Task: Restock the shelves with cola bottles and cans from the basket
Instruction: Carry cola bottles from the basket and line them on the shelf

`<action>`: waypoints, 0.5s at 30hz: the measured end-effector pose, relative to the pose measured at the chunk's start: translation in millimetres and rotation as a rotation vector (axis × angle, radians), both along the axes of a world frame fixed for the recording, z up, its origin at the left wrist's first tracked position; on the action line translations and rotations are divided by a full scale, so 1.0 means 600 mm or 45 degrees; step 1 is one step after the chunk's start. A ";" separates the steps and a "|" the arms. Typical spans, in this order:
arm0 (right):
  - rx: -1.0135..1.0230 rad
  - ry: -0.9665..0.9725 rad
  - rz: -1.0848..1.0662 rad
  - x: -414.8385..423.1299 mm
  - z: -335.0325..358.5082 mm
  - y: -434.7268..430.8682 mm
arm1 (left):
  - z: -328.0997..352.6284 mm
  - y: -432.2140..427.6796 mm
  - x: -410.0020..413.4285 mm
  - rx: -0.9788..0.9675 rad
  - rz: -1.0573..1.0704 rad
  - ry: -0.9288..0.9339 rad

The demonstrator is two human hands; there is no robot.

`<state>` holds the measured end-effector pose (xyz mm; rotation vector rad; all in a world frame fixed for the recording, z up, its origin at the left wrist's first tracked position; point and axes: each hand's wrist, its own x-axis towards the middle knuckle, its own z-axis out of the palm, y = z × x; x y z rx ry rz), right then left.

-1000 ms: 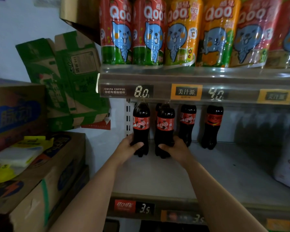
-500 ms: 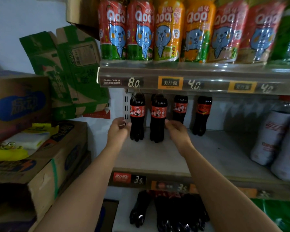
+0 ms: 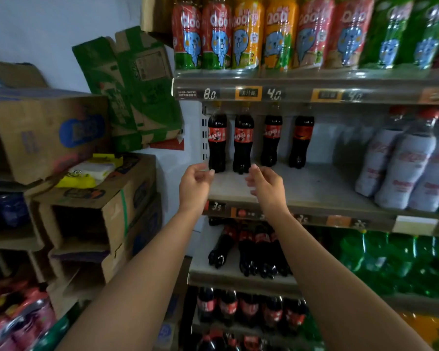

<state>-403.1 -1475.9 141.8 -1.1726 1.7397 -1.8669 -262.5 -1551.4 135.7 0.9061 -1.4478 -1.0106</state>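
A: Grip state?
B: Both released. The left hand (image 3: 197, 183) and right hand (image 3: 265, 184) are hovering side by side over the front edge of the middle shelf (image 3: 314, 191), fingers loosely curling, gripping nothing.
A: Where are the cola bottles?
B: Four cola bottles (image 3: 271, 140) are standing in a row at the back left of that shelf, long axes vertical, caps hiding behind the price rail (image 3: 289, 93). The leftmost bottle (image 3: 217, 143) is sitting at 1 o'clock from the left hand, just past its fingertips. It's looking apart, but too tight to be sure. The second bottle (image 3: 243, 144) is sitting at 11 o'clock from the right hand, near, no contact showing.
A: Basket?
B: Not showing in frame. Can't tell which side it's lying on.
A: So what's the next move turning on?
B: My read: the fetch is going to whichever hand is nearer the basket, which is unknown here. For placement, bare shelf is running from 1 to 3 o'clock of the right hand, between the fourth bottle (image 3: 300, 141) and the white-sleeved bottles (image 3: 403, 168). The right hand is nearer that gap; the left would be crossing over.
A: Set-down orientation?
B: Judging upright, matching the row, base first, pushing back toward 12 o'clock.
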 end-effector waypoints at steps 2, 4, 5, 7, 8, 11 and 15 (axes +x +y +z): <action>-0.002 -0.024 -0.007 0.029 -0.006 0.051 | -0.010 0.038 0.029 0.010 -0.024 -0.002; -0.013 -0.053 -0.024 0.064 -0.011 0.104 | -0.020 0.074 0.060 0.017 -0.051 0.014; -0.017 -0.068 -0.026 0.081 -0.014 0.128 | -0.026 0.092 0.074 0.022 -0.067 0.023; -0.046 -0.093 -0.053 0.127 -0.026 0.187 | -0.042 0.140 0.110 0.030 -0.107 0.026; -0.052 -0.103 -0.074 0.149 -0.033 0.215 | -0.049 0.164 0.127 0.034 -0.131 0.029; -0.007 -0.142 -0.127 0.227 -0.057 0.306 | -0.070 0.253 0.188 0.079 -0.224 0.042; 0.069 -0.180 -0.167 0.328 -0.068 0.414 | -0.085 0.366 0.266 0.117 -0.273 0.028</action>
